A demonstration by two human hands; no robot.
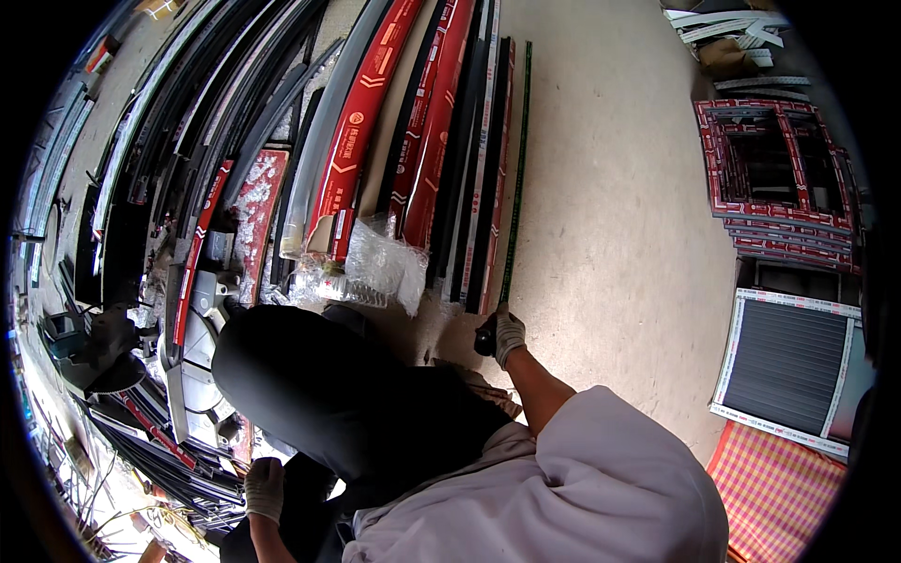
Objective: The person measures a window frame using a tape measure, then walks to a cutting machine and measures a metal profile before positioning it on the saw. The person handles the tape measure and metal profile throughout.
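My right hand, in a whitish glove, is closed around a black tape measure. Its narrow dark green blade runs out straight and away from me over the floor. Just left of the blade lies a bundle of long profiles, the nearest a red-and-dark wrapped strip. My left hand, gloved as well, is low at the left beside my dark trouser leg. Its fingers are turned out of sight, and nothing shows in it.
Red-wrapped profiles with bubble wrap at their near ends lie ahead. Dark profiles and a saw-like machine fill the left. At right are stacked red-wrapped frames, a louvred panel and checked cloth.
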